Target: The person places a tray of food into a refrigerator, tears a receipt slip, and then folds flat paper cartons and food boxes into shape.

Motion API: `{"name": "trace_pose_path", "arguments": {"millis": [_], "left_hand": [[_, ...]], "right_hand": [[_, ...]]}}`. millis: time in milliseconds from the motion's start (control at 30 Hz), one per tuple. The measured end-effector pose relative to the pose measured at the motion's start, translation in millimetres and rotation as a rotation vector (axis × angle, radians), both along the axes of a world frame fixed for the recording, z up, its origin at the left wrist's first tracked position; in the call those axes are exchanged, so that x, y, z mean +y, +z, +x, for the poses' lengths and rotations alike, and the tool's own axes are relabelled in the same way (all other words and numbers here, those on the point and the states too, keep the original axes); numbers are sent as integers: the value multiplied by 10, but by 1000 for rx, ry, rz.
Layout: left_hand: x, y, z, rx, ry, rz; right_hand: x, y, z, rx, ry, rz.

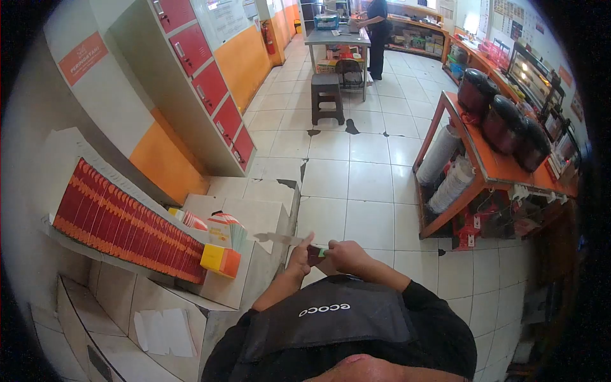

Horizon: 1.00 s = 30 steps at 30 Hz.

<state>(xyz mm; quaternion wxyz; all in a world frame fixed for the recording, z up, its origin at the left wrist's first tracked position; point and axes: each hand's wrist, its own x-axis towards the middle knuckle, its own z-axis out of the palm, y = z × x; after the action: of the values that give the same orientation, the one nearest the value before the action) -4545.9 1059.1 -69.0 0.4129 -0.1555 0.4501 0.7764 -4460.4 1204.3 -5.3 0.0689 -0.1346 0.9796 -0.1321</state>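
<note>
One knife (284, 240) is held in front of the black apron (324, 313), its blade pointing left. The right hand's (350, 257) fingers are closed around the dark handle (314, 256); the left hand (297, 258) is by the blade's base, its grip unclear. Left of it, a yellow box (220, 260) sits on the tiled ledge (262, 219).

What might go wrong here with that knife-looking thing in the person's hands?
The left hand is right by the blade of the knife-like tool that the right hand grips; if it is sharp, a slip might cut fingers.
The dark patches on the floor look like broken tile and could trip someone walking forward.
</note>
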Motion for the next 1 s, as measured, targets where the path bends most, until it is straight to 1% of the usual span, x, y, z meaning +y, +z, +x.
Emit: {"name": "trace_pose_path", "arguments": {"millis": [33, 100, 133, 200, 233, 300, 333, 433, 500, 533, 567, 667, 700, 767, 800, 867, 967, 1000], "left_hand": [[-17, -80, -17, -6, -5, 14], [-25, -146, -36, 55, -9, -92], [-25, -142, -45, 85, -11, -145], [-45, -27, -4, 359, -7, -333], [-50, 29, 17, 495, -4, -426], [-41, -3, 24, 711, 16, -430], [-33, -10, 32, 820, 25, -431], [15, 28, 93, 951, -110, -456], [52, -51, 98, 1211, -196, -620], [63, -73, 94, 1339, -240, -703], [67, -88, 91, 1292, -240, -642], [52, 239, 170, 1026, -140, -368], [57, 296, 175, 1034, -158, -384], [59, 356, 170, 1048, -195, -419], [58, 256, 148, 1077, -172, -402], [66, -113, 80, 1133, -127, -367], [99, -337, 32, 1227, -69, -376], [99, -138, 72, 1160, -84, -364]], "right_hand": [[-1, -40, -4, -37, -81, -23], [-6, -114, -6, -110, -243, -70], [15, -83, 0, -67, -235, -78], [66, 22, 29, 17, -218, -92], [85, -15, 33, 61, -261, -159], [115, -125, 19, 151, -345, -292], [117, -138, 9, 165, -354, -291], [135, -197, -32, 202, -372, -298], [153, -270, -65, 215, -373, -315], [154, -247, -65, 206, -385, -372], [146, -206, -53, 195, -397, -429], [110, -49, -2, 166, -385, -577], [104, -29, 2, 155, -373, -623], [111, -118, -45, 176, -325, -542], [112, -166, -63, 186, -301, -501], [73, -215, -80, 218, -317, -449], [61, -190, -68, 279, -342, -427], [67, -152, -67, 303, -348, -428]]}}
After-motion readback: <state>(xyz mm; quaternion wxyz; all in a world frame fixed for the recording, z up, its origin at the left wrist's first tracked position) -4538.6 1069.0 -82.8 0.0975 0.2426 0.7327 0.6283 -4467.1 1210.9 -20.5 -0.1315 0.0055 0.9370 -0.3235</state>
